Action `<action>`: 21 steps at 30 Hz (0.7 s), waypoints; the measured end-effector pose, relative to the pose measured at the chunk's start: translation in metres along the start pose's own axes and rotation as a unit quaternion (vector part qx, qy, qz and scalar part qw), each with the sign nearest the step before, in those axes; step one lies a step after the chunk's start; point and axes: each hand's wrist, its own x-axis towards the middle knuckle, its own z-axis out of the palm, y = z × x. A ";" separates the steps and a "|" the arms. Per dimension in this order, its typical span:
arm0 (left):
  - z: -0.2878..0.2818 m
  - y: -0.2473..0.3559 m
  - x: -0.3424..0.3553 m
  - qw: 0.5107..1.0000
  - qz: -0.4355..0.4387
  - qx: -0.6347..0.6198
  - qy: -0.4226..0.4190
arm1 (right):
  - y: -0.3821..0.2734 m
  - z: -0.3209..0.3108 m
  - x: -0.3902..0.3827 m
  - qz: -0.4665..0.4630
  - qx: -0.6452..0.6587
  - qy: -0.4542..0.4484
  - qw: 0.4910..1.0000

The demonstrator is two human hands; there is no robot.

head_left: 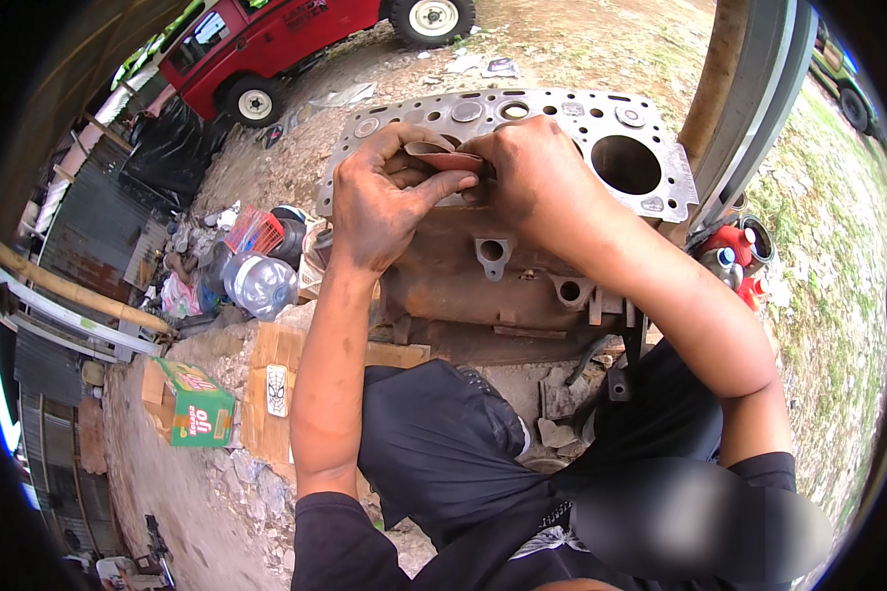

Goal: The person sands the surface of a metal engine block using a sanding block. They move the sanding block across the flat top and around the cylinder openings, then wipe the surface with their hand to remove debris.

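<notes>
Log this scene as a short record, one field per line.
Left hand: pinching a thin, curled reddish-brown sheet
Right hand: at the sheet's right end, grip partly hidden
Main object: grey, rust-stained metal engine block, round bores in its flat top
Left of block: clear round plastic jug, red plastic basket
Lower left: green cardboard box
Background: red boxy vehicle, white wheels

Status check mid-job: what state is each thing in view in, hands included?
Left hand: closed, pinching the sheet.
Right hand: curled at the sheet's edge, fingertips hidden.
Reddish-brown sheet: bent.
Engine block: rightmost bore uncovered.
Green box: open at one end.
Red vehicle: on its wheels.
</notes>
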 end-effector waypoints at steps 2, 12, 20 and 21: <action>-0.002 -0.005 0.000 0.999 0.002 -0.043 -0.014 | 0.002 -0.002 0.003 -0.002 -0.003 -0.026 1.000; -0.015 -0.011 0.003 0.993 0.011 -0.081 -0.083 | 0.044 -0.013 0.028 -0.152 0.101 -0.109 0.977; -0.017 -0.021 0.007 0.994 0.033 -0.081 -0.059 | 0.054 -0.013 0.040 -0.184 0.121 -0.140 0.965; -0.017 -0.027 0.008 0.995 0.036 -0.079 -0.057 | 0.055 -0.008 0.038 -0.181 0.102 -0.103 0.973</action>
